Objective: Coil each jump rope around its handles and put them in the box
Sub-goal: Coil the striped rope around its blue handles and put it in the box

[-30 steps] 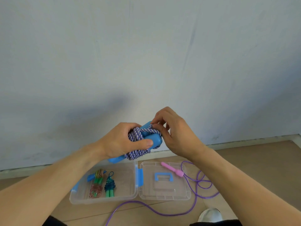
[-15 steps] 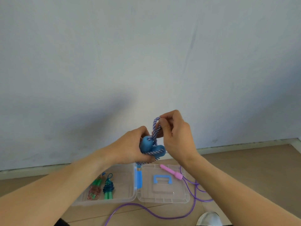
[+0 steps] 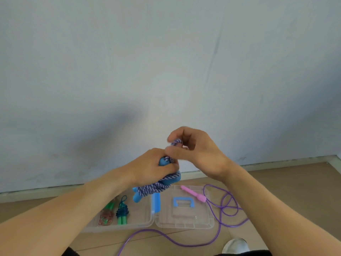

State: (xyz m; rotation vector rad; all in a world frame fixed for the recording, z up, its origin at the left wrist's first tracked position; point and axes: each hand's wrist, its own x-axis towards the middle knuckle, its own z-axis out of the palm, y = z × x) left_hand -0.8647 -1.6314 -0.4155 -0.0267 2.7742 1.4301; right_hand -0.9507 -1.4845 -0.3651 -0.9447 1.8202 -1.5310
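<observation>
Left hand (image 3: 151, 167) grips the blue-handled braided rope bundle (image 3: 156, 187), handles largely hidden in the fist. Right hand (image 3: 195, 152) pinches a blurred rope loop at its 12 o'clock. Open box (image 3: 140, 217) lies below, part-covered by the left forearm; purple rope (image 3: 221, 209) at its 3 o'clock.

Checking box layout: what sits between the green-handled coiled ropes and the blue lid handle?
Head view: bare clear box floor, then the blue hinge strip joining box and open lid.

Both forearms reached forward, the left hand (image 3: 153, 166) curled in a grip and the right hand (image 3: 195, 150) pinching just above it.
</observation>
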